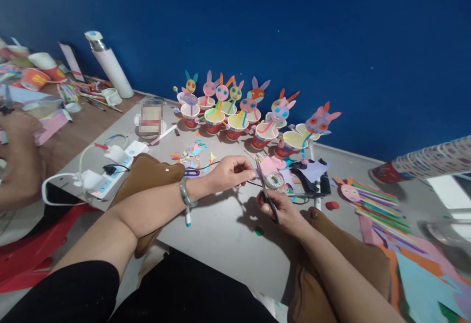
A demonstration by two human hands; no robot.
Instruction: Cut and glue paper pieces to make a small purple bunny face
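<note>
My right hand (283, 211) grips a pair of scissors (271, 204) by its black handles, the blades pointing up and away from me. Left of the blades, my left hand (232, 172) is closed in a pinch on a small scrap of purple paper (256, 172), partly hidden by the fingers. The blades are beside this scrap; I cannot tell whether they touch it. Just beyond the scissors lie a roll of tape (274, 181), pink paper (273, 162) and a purple paper sheet (314, 171). A green paper circle (259, 231) lies near my right hand.
Paper cups (237, 129) with paper rabbit heads stand along the blue wall. A cup stack (434, 159) leans at right, near colored sticks (382, 203) and paper sheets (423, 279). Brown cushions (147, 181) lie under my forearms. At left are a power strip (119, 166) and another person's arm (22, 161).
</note>
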